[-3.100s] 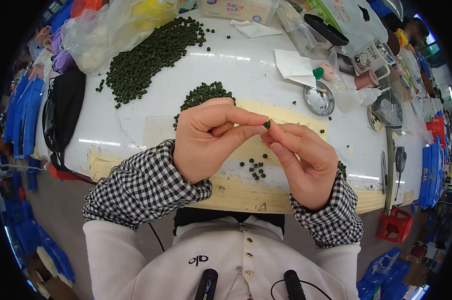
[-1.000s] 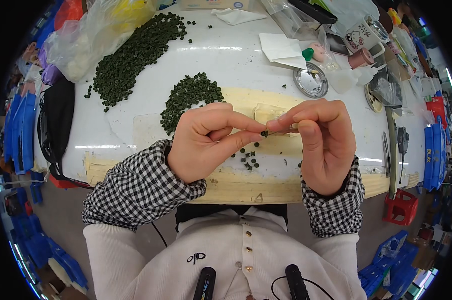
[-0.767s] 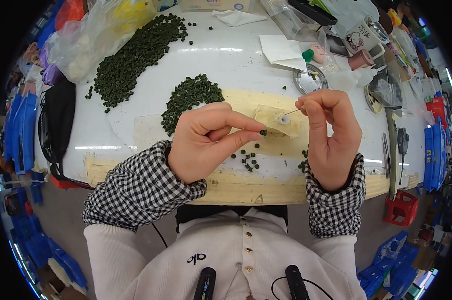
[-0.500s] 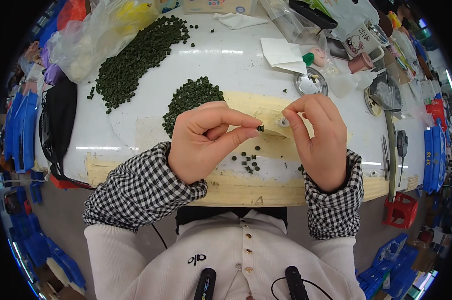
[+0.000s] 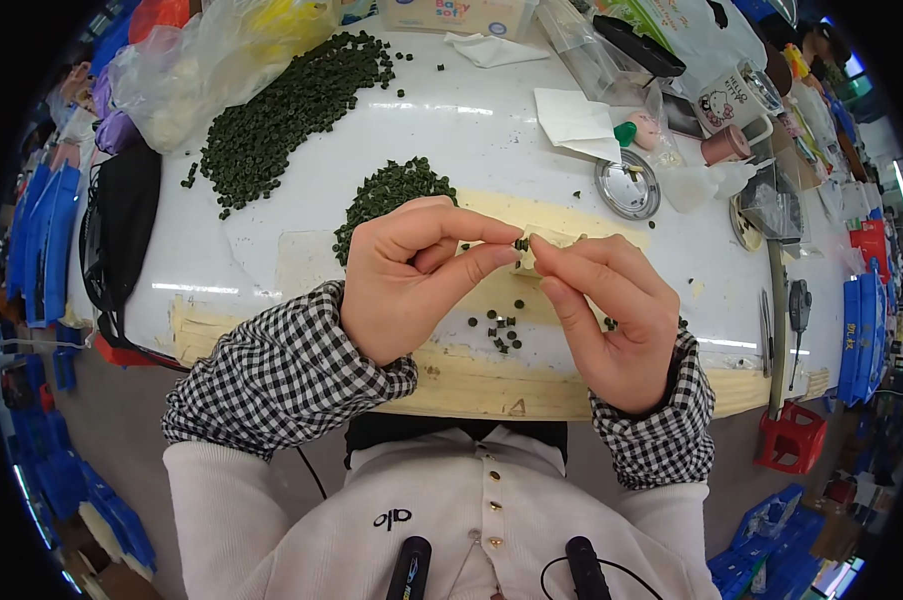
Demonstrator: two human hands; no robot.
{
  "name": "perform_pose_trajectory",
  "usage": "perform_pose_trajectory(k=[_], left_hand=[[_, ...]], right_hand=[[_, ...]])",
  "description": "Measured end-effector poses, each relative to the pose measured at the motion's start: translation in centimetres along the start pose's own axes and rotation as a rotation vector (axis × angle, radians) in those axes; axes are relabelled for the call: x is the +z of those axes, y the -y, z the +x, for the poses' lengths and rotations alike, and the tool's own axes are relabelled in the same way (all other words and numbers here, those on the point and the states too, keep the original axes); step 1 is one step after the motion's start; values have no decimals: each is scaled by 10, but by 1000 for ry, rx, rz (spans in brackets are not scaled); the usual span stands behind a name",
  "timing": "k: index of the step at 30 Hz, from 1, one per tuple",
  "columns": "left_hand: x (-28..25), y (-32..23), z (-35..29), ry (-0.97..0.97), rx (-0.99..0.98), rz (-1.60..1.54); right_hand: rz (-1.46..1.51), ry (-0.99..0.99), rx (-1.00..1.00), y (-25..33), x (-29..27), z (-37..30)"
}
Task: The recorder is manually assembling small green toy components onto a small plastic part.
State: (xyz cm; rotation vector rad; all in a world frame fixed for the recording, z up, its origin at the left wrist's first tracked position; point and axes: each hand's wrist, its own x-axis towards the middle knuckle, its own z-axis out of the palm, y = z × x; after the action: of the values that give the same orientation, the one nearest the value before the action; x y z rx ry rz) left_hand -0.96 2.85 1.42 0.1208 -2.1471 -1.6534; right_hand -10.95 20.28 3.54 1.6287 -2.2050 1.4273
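Observation:
My left hand (image 5: 411, 270) pinches a small dark green spool-shaped part (image 5: 522, 244) between thumb and forefinger. My right hand (image 5: 611, 310) is beside it, its forefinger tip at the part and its thumb held apart below. Behind the fingertips is a pale yellow block (image 5: 551, 268), mostly covered by my hands. Several loose dark green parts (image 5: 501, 325) lie on the table just below the hands. A small heap of the same parts (image 5: 396, 190) sits beyond my left hand.
A larger pile of green parts (image 5: 291, 110) spreads at the far left beside clear plastic bags (image 5: 186, 85). Toward the right are a round metal dish (image 5: 627, 186), white tissue (image 5: 576, 125), a pink spool (image 5: 724, 145) and a screwdriver (image 5: 798, 305). Wooden edging (image 5: 471, 385) runs along the front.
My right hand has moved left and down, its forefinger now at the left hand's green part. Its thumb and forefinger have parted. The left hand keeps its pinch.

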Motion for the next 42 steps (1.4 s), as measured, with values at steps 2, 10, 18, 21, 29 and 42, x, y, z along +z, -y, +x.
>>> perform_pose_trajectory(k=[2,10,18,21,29,42], left_hand=[[1,2,0,-9,26,-23],[1,4,-1,-7,36,-42],[-2,3,-2,13,37,-48],[-1,2,0,15,36,-45],[-13,6,9,456,-18,171],[-16,3,9,545,-296,84]], right_hand=[[18,16,3,0,1,-1],[73,65,23,0,2,-2],[84,69,17,0,1,-2],[55,49,18,2,-3,0],[-133,-114,306,-11,-53,-14],[-605,161,252,-36,-47,-51]])
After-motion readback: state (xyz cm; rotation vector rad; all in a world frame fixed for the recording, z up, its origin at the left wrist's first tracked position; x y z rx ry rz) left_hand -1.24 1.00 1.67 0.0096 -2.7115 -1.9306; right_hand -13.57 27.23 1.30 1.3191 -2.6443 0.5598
